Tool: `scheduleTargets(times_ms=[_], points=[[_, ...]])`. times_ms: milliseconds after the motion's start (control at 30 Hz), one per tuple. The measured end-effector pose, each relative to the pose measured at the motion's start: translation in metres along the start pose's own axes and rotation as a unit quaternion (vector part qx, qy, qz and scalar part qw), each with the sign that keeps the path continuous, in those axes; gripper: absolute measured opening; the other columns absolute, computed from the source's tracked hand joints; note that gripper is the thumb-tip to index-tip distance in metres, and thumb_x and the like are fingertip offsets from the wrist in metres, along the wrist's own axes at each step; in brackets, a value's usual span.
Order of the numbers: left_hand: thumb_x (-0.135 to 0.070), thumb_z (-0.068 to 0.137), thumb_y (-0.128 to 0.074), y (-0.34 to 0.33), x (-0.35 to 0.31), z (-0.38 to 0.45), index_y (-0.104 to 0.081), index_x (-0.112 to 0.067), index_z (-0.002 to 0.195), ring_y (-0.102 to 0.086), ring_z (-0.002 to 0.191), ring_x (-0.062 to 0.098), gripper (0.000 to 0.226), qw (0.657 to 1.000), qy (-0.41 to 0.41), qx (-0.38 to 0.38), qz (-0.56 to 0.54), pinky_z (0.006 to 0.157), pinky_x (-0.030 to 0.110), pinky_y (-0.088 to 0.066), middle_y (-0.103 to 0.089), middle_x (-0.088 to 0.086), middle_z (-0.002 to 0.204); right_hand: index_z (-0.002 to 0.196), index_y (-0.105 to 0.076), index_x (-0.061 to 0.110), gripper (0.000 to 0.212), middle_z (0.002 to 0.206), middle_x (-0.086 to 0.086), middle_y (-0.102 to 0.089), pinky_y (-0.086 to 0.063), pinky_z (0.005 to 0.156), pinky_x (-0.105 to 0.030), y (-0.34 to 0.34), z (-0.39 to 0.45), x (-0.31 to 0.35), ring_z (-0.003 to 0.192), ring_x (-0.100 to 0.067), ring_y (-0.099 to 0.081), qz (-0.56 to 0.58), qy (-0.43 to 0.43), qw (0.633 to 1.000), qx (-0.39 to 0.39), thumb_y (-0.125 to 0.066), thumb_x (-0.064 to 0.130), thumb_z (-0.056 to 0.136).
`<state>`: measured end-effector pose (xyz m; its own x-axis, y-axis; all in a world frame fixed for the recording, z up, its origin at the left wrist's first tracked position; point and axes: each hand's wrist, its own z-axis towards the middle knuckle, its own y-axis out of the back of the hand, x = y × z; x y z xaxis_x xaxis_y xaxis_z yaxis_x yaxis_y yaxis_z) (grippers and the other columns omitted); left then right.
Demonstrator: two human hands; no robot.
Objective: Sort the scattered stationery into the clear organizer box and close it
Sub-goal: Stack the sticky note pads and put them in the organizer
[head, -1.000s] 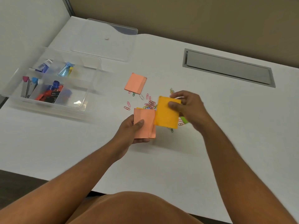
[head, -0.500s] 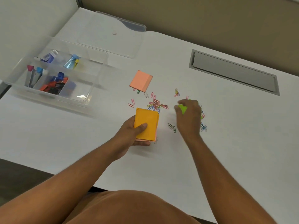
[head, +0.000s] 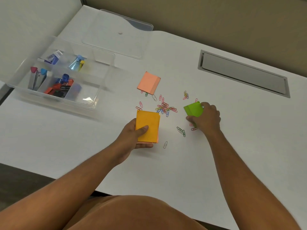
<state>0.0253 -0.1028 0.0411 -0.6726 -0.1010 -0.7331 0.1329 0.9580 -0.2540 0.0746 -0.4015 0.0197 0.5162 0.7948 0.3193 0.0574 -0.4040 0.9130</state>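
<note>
White table (head: 232, 146) bears organizer box (head: 99, 90), lid (head: 116, 39), paper clips (head: 166, 107), salmon pad (head: 148, 82).

Taking the paper clip pile (head: 166, 108) as center: organizer box (head: 99, 90) sits far left, its lid (head: 116, 39) behind that, one notepad (head: 149, 82) just behind the clips, table slot (head: 242, 73) off back-right.

A single head-worn, wide-angle view is given, aimed forward and steeply down across a white desk (head: 232, 146). Both forearms are seen entering from the bottom edge, close to the lens. The clear organizer box (head: 99, 90) is framed at far left, a grey cable hatch (head: 244, 75) at upper right. No second view is supplied.
</note>
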Motion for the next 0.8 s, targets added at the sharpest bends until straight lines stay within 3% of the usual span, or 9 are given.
scheduleTargets(times_ms=[167, 300, 400, 533, 633, 700, 800], points=[[-0.024, 0.103, -0.059, 0.018, -0.012, 0.002, -0.047, -0.029, 0.139, -0.073, 0.103, 0.032, 0.038, 1.000, 0.001, 0.007, -0.001, 0.072, 0.040, -0.064, -0.065, 0.003, 0.128, 0.141, -0.045, 0.019, 0.096, 0.135, -0.012, -0.050, -0.039, 0.102, -0.046, 0.008, 0.006, 0.010, 0.127, -0.036, -0.049, 0.003, -0.019, 1.000, 0.006, -0.095, 0.039, 0.062], [-0.024, 0.103, -0.059, 0.037, -0.023, 0.006, -0.047, -0.026, 0.141, -0.072, 0.105, 0.034, 0.040, 1.000, 0.007, 0.018, 0.003, 0.078, 0.045, -0.064, -0.064, 0.005, 0.131, 0.123, -0.062, 0.010, 0.047, 0.122, -0.015, -0.059, -0.038, 0.081, -0.029, 0.016, -0.003, 0.019, 0.110, -0.031, -0.058, 0.092, 0.003, 0.996, -0.007, -0.083, 0.016, 0.082], [-0.025, 0.105, -0.057, 0.051, -0.034, 0.010, -0.048, -0.027, 0.139, -0.072, 0.106, 0.033, 0.036, 1.000, 0.013, 0.027, -0.002, 0.078, 0.044, -0.065, -0.064, 0.005, 0.130, 0.106, -0.066, 0.013, 0.018, 0.109, -0.007, -0.068, -0.047, 0.075, -0.033, 0.024, -0.025, 0.036, 0.095, -0.028, -0.063, 0.168, -0.014, 0.985, -0.019, -0.074, 0.013, 0.090], [-0.027, 0.107, -0.052, 0.066, -0.048, 0.015, -0.051, -0.027, 0.136, -0.072, 0.105, 0.034, 0.029, 0.999, 0.025, 0.036, -0.018, 0.082, 0.046, -0.064, -0.064, 0.006, 0.131, 0.126, -0.057, 0.024, 0.037, 0.099, -0.002, -0.069, -0.052, 0.057, -0.024, 0.018, -0.080, 0.098, 0.077, -0.014, -0.066, 0.349, -0.050, 0.936, -0.003, -0.069, 0.009, 0.095], [-0.036, 0.107, -0.050, 0.074, -0.061, 0.016, -0.061, -0.030, 0.124, -0.075, 0.100, 0.034, 0.020, 0.998, 0.030, 0.044, -0.047, 0.082, 0.048, -0.064, -0.070, 0.006, 0.123, 0.132, -0.056, 0.026, 0.047, 0.096, -0.001, -0.068, -0.054, 0.061, -0.021, -0.009, -0.112, 0.156, 0.074, -0.005, -0.067, 0.448, -0.019, 0.894, 0.023, -0.067, 0.002, 0.094], [-0.041, 0.106, -0.051, 0.079, -0.070, 0.016, -0.064, -0.030, 0.122, -0.077, 0.099, 0.029, 0.024, 0.996, 0.024, 0.063, -0.052, 0.082, 0.049, -0.064, -0.075, 0.004, 0.118, 0.129, -0.060, 0.025, 0.043, 0.100, 0.000, -0.068, -0.052, 0.063, -0.016, -0.033, -0.122, 0.187, 0.075, -0.001, -0.066, 0.424, 0.010, 0.905, 0.008, -0.070, 0.005, 0.092], [-0.031, 0.104, -0.058, 0.090, -0.080, 0.024, -0.060, -0.026, 0.127, -0.077, 0.096, 0.022, 0.024, 0.997, -0.016, 0.081, -0.009, 0.078, 0.046, -0.065, -0.075, 0.001, 0.117, 0.119, -0.065, 0.032, 0.033, 0.106, 0.010, -0.065, -0.048, 0.071, -0.017, -0.055, -0.121, 0.221, 0.088, -0.008, -0.061, 0.323, 0.063, 0.942, -0.068, -0.075, 0.019, 0.090]])
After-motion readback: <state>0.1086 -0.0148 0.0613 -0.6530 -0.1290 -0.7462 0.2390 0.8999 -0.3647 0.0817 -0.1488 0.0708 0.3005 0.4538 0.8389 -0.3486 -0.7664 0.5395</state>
